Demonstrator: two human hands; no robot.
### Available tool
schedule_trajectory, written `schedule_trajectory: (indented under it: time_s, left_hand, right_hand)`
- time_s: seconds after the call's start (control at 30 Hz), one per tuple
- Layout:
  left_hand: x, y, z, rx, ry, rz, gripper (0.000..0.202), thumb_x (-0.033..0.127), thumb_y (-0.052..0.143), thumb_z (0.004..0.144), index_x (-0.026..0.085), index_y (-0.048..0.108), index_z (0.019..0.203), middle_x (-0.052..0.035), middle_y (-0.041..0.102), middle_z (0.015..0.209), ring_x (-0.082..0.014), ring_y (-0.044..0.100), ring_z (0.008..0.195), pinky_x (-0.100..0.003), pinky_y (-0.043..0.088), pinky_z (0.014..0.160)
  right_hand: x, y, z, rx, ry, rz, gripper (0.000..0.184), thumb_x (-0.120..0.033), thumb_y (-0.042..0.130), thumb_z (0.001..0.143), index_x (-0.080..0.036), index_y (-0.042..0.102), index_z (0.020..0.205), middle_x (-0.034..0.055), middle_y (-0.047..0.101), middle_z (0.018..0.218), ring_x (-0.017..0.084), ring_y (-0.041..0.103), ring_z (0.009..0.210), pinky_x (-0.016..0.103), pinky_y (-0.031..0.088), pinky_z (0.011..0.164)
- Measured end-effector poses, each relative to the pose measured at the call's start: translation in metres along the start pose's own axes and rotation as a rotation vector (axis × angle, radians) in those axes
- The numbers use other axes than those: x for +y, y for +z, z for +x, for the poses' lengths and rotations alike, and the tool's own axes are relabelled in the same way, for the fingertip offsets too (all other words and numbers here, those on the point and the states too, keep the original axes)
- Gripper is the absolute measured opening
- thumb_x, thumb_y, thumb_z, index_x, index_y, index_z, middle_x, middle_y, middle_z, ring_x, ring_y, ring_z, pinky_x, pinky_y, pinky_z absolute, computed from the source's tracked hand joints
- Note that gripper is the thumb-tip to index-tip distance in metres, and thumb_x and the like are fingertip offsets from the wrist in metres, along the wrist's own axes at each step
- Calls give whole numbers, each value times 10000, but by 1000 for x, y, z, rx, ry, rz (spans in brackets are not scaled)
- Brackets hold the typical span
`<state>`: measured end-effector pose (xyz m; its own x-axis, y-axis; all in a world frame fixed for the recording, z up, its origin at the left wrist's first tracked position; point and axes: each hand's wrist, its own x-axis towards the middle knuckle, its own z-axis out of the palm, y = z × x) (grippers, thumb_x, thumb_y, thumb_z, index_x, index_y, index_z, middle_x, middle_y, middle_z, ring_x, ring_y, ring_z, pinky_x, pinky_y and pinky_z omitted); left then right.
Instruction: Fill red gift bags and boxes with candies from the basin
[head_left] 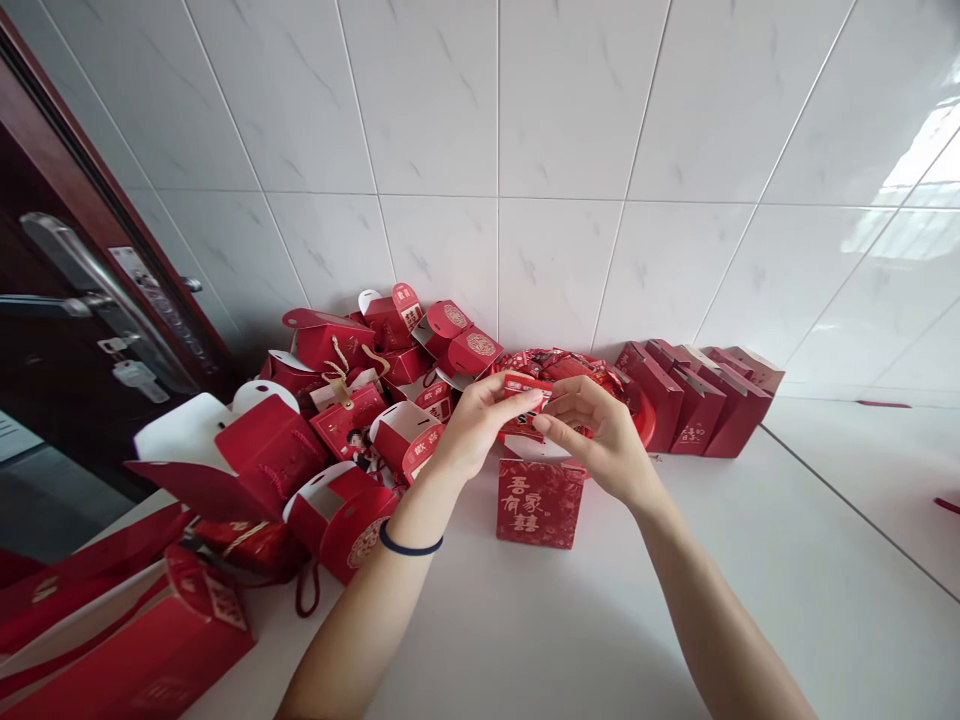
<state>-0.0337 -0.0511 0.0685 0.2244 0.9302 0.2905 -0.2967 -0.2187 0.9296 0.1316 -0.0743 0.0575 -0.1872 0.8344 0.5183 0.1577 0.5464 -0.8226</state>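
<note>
Above red box [540, 503]: packet [526, 384] in grip btwn L hand [474, 425], R hand [604, 440].

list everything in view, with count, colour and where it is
small packet: one, red, pinched between both hands
square box: one, red with gold characters, on the surface below the hands
gift boxes: a pile, too many to count, red with white insides, left
flat boxes: a row of several, dark red, right, by the wall
plate: one, red, behind the hands, holds wrapped sweets
paper bag: one, red, bottom left
door: one, dark brown, far left
wall: white tiles
surface: white
wristband: one, dark, left wrist
left hand: on the packet
right hand: on the packet
</note>
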Motion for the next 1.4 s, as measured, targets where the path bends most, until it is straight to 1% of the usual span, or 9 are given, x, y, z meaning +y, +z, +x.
schedule_trajectory:
  time_s: [0.13,0.4,0.73,0.9,1.0,1.1,1.17,1.3,1.4]
  left_hand:
    - [-3,5,-1,4,16,-13,269,376,863,674,173,790,835,-46,755,872,-180,648,869,-289,504,798]
    - [0,5,-2,-15,84,5,399,525,788,762,155,688,649,13,608,666,-111,503,675,-244,440,683]
    - [1,0,-5,4,358,439,506,446,633,918,179,398,558,45,309,598,-101,292,587,-265,283,560]
    - [1,2,-5,-58,351,462,485,412,594,942,183,390,566,39,342,606,-105,330,592,-266,307,570]
    - [2,0,-5,-79,271,447,436,429,599,930,183,473,593,33,420,610,-112,409,613,-256,364,598]
    - [6,-9,-3,-108,193,412,225,402,606,910,190,673,871,-11,647,808,-158,594,785,-275,480,732]
    - [9,-19,-1,-135,174,443,192,336,619,877,197,711,974,-43,707,972,-193,649,918,-306,515,819]
    - [11,-37,3,-367,130,704,131,197,650,811,205,780,830,-62,737,1079,-221,679,1026,-317,517,906]
    - [7,-42,4,-509,82,854,184,192,642,851,229,806,925,-57,767,1068,-219,701,1000,-316,519,904]
  right_hand:
    - [1,-1,1,-15,34,28,335,-480,803,778,-204,645,887,32,709,816,202,701,788,342,591,730]
    - [-7,-12,0,-84,88,254,254,-416,796,802,-197,721,908,57,755,893,213,723,842,353,594,781]
    - [-8,-14,0,-74,50,213,218,-406,740,866,-205,656,869,18,665,816,156,623,762,287,512,692]
    - [-6,-14,1,3,34,200,317,-444,749,851,-204,576,738,-38,482,645,109,451,596,250,395,545]
    - [-4,-15,0,30,51,190,365,-464,763,829,-212,530,705,-41,468,626,110,431,580,253,371,528]
    - [-4,-21,0,92,53,155,346,-463,760,821,-214,540,723,-26,523,650,124,483,604,261,403,546]
    - [-5,-25,0,107,54,125,296,-429,754,820,-208,570,746,-14,562,671,139,535,636,269,438,569]
    - [-6,-29,2,45,33,51,174,-356,704,846,-204,622,860,13,654,734,171,631,700,309,522,651]
    - [-2,-25,2,-31,5,-48,155,-300,666,863,-217,623,988,18,697,798,179,666,726,342,558,719]
